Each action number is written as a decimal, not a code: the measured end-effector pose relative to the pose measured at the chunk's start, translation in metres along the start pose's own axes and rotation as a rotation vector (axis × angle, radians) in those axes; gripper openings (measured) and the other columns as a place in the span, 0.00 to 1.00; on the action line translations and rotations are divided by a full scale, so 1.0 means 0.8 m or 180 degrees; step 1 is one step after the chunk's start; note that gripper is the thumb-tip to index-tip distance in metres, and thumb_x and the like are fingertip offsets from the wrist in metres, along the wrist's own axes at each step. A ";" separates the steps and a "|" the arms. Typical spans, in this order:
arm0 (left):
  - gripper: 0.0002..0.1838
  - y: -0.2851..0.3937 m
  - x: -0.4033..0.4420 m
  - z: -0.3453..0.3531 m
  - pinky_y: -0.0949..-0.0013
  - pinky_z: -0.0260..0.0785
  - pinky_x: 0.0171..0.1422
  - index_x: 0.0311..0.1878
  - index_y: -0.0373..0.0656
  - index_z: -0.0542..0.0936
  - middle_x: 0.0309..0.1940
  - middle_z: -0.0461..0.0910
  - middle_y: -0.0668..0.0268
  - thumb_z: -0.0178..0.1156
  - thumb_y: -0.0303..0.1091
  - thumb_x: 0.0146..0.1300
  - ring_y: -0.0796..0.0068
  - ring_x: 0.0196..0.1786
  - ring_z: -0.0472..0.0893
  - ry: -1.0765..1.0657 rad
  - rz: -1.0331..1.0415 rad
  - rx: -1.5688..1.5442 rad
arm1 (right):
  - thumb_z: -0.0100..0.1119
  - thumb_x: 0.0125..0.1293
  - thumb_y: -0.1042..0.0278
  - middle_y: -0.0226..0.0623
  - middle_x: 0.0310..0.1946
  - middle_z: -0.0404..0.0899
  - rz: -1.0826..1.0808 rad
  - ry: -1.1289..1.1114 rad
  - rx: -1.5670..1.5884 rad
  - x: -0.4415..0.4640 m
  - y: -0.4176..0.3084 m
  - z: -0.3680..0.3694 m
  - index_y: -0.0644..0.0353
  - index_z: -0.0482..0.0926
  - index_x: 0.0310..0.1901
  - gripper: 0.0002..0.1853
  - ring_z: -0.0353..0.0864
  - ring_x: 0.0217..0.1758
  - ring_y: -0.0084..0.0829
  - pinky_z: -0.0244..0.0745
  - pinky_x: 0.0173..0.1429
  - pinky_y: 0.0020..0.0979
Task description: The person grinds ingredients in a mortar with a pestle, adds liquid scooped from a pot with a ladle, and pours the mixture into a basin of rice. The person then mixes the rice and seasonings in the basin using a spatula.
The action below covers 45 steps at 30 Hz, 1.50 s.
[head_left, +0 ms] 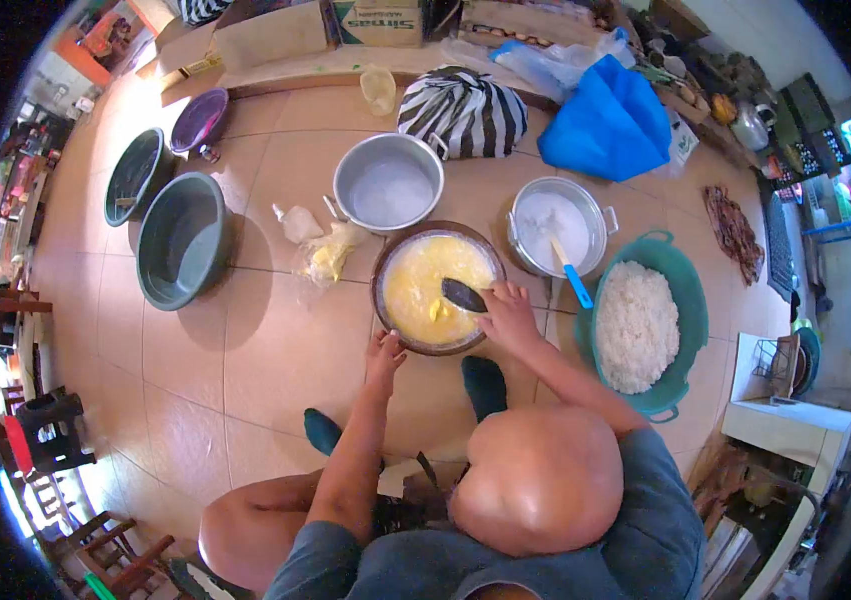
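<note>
On the tiled floor in front of me sits a wide, round mortar (pixel 382 308) with a dark brown rim. A wet, pale yellow mash (pixel 415 270) with a brighter yellow lump (pixel 437 310) lies in it. My right hand (pixel 508 316) is closed around one end of a dark pestle (pixel 462 295), which slants over the mash beside the lump. At the mortar's near left edge, my left hand (pixel 384 358) grips the rim with its fingertips. Behind the mortar stands a metal pot (pixel 345 200) with whitish contents.
A second pot (pixel 595 245) holds a blue-handled spatula (pixel 575 280). White rice fills a green basket (pixel 693 330) at right. To the left are a plastic bag (pixel 330 255) and two dark green basins (pixel 170 245). A blue bag (pixel 610 125) and striped bag (pixel 462 112) lie behind.
</note>
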<state>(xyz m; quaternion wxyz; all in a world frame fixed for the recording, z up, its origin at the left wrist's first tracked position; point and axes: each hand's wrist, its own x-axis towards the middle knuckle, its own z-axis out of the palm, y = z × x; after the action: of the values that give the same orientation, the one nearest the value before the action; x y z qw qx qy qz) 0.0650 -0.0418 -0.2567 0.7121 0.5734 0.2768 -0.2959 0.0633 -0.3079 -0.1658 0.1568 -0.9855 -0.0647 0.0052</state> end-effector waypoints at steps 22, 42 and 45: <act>0.20 -0.039 0.087 -0.021 0.50 0.71 0.53 0.56 0.41 0.65 0.53 0.71 0.58 0.55 0.30 0.61 0.61 0.55 0.73 -0.0936 -0.0527 -0.0879 | 0.64 0.36 0.59 0.39 0.37 0.70 -0.0209 -0.0120 -0.0637 0.058 0.004 0.065 0.61 0.77 0.30 0.18 0.66 0.47 0.36 0.59 0.50 0.37; 0.23 -0.045 0.049 -0.021 0.53 0.73 0.49 0.58 0.39 0.65 0.51 0.73 0.57 0.54 0.26 0.58 0.59 0.50 0.76 -0.0780 -0.0601 -0.0693 | 0.64 0.41 0.59 0.44 0.34 0.76 -0.0248 0.0182 0.0403 0.046 0.007 0.031 0.59 0.70 0.40 0.23 0.74 0.43 0.43 0.62 0.50 0.44; 0.25 -0.022 0.011 -0.010 0.53 0.73 0.50 0.59 0.41 0.65 0.51 0.73 0.58 0.54 0.24 0.57 0.57 0.50 0.75 -0.0677 -0.0259 -0.0591 | 0.65 0.41 0.60 0.42 0.35 0.76 -0.0204 0.0258 0.0608 0.036 0.004 0.018 0.59 0.71 0.41 0.24 0.73 0.44 0.42 0.62 0.51 0.44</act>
<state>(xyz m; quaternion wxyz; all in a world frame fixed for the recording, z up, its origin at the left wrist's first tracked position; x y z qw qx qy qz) 0.0574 -0.0378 -0.2767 0.7748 0.4588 0.2489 -0.3567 0.0920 -0.3026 -0.1801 0.2526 -0.9629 -0.0890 -0.0335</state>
